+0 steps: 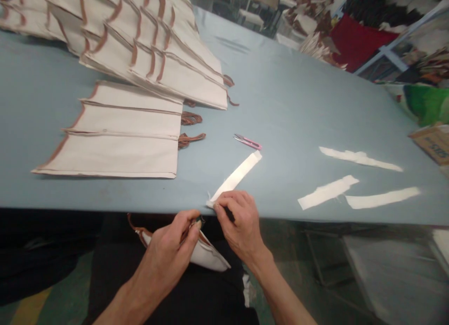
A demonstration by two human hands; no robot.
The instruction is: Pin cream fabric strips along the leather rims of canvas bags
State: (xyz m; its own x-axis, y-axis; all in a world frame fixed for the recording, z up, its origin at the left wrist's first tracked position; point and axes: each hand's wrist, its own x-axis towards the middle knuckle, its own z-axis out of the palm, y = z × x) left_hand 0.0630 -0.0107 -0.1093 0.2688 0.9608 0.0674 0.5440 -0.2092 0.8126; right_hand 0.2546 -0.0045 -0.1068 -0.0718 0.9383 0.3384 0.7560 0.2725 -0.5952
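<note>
My left hand [175,241] is closed in a pinch on a small cream fabric piece with brown trim [206,255], held below the table edge over my lap. Something small and dark shows at its fingertips, too small to name. At the table's front edge, my right hand [240,222] pinches the near end of a white fabric strip [238,175], which lies slanting away across the table. Just beyond the strip's far end lies a pair of thread snips [248,141] with pink handles.
Cream fabric panels with brown edging [122,152] lie on the blue-grey table [280,105] at left, with a larger pile [140,44] behind. Several white scraps [328,191] lie at right. A cardboard box [433,142] and a green bag [426,103] sit at the far right.
</note>
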